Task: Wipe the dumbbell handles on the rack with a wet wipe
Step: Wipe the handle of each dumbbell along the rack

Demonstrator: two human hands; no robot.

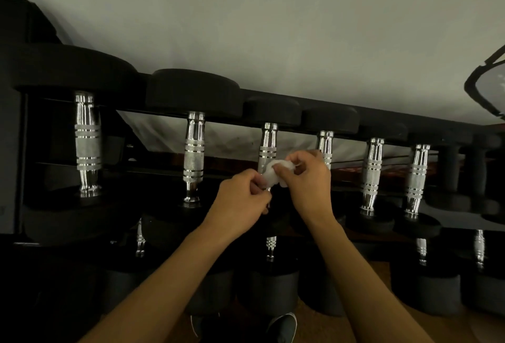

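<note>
Bunching the white wet wipe (276, 173) between both hands, the person holds it at the centre of the frame, in front of the third chrome dumbbell handle (268, 145) from the left on the top tier of the black rack (388, 134). The left hand (246, 195) has its fingers curled shut, pinching the wipe's lower left edge; the right hand (303, 175) pinches its upper right side with thumb and forefinger, the other fingers loosely bent. Whether the wipe touches the handle cannot be told. To do this step well, I would open the wad into a flat pad, wrap it round the knurled middle, and draw it along the whole shaft while twisting, so the grooved rings and flared ends get cleaned. Neighbouring handles left and right await the same.
</note>
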